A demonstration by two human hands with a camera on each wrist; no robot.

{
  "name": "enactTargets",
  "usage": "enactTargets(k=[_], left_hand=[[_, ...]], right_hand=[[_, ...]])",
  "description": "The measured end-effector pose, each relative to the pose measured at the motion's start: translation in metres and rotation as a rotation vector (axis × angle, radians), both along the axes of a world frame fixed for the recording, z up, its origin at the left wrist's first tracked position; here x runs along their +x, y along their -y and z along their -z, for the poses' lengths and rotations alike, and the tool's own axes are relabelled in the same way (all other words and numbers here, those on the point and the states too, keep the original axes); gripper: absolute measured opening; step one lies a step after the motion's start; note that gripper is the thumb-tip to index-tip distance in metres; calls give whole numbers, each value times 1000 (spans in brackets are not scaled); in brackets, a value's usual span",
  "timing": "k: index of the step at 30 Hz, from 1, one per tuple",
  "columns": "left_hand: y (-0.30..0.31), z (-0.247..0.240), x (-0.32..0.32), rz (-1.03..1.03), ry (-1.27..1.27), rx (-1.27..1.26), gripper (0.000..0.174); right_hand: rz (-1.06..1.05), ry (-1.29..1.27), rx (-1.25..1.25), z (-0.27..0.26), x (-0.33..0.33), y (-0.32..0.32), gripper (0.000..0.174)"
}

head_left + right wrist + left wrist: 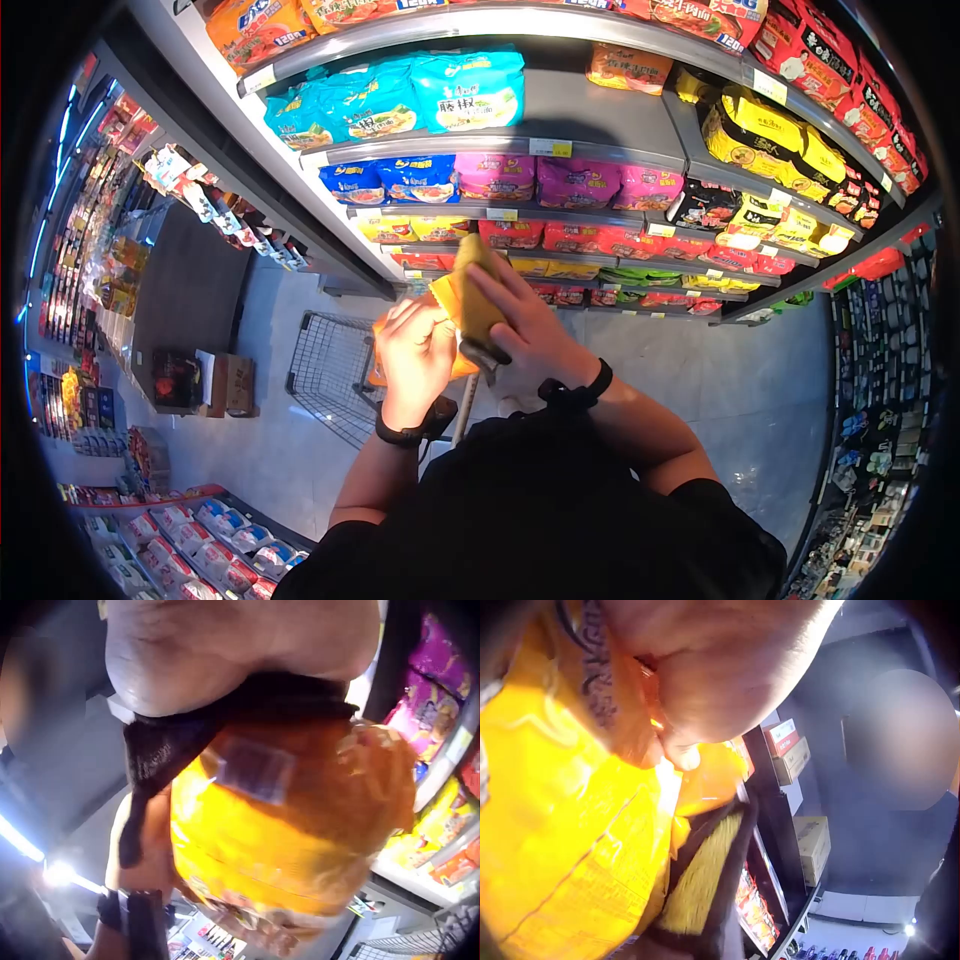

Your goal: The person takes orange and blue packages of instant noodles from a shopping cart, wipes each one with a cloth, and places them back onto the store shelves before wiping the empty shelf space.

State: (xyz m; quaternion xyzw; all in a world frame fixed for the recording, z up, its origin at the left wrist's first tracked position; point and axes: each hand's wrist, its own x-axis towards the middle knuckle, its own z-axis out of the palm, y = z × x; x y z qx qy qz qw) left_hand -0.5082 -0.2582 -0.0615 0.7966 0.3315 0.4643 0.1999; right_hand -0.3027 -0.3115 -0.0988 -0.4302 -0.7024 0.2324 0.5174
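Note:
An orange plastic package [570, 847] of shiny film fills the left side of the left wrist view. My left hand [415, 345] grips its edge with curled fingers; in the head view parts of the package show behind this hand. With my right hand [530, 330] I hold a yellowish, blurred item [482, 305] with a dark end, close beside the left hand. The left wrist view shows a black-edged yellow piece [705, 881] against the package. A black flap [169, 754] hangs below my right hand in the right wrist view, over the package [277, 832]. Its far fingertips are hidden.
Shelves of bagged noodles, with blue-green bags [465, 90] and purple bags [575, 182], stand in front. A wire cart [325, 375] is at the left below my hands. Cardboard boxes [232, 385] lie farther left. Another person [904, 742] appears in the left wrist view.

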Motion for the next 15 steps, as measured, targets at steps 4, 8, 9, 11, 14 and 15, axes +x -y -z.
enactTargets(k=[4,8,9,11,14,15], left_hand=[[-4,-12,-11,22,37,47,11],[-9,-28,-6,85,-29,-6,11],[-10,-28,-7,74,-47,-7,11],[-12,-27,-8,54,-80,-7,12],[-12,-27,-4,127,-43,-16,10],[-10,-27,-3,145,-28,-19,10]], right_hand=[[18,-309,-284,75,0,-8,70],[44,-418,-221,83,-14,-11,71],[71,-295,-153,46,-15,-4,72],[88,-92,-25,3,-14,4,74],[123,236,167,-21,-8,11,76],[141,240,183,-25,-7,10,75]])
